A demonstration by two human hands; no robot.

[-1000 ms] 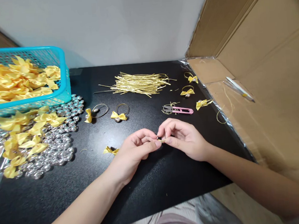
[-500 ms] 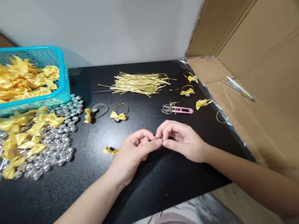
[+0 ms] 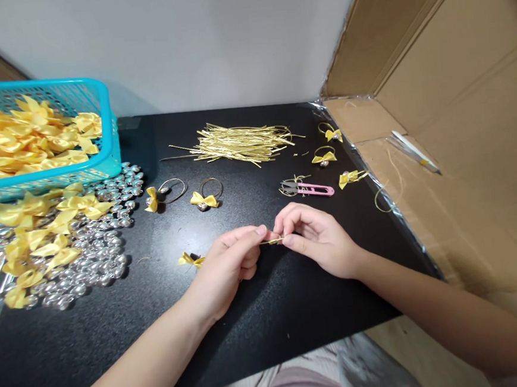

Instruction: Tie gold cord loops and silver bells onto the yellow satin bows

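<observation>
The right hand (image 3: 319, 239) pinches a thin gold strip (image 3: 273, 240) between thumb and fingers. The left hand (image 3: 230, 264) is curled, its fingertips at the strip's other end; whether it grips cannot be told. The strip is left of, and nearer the person than, the pink snips (image 3: 316, 190). Beyond and left of the snips lies a gold tie bundle (image 3: 241, 144); well left stands a blue basket (image 3: 107, 125).

No txt legible (nor any nos.).
</observation>
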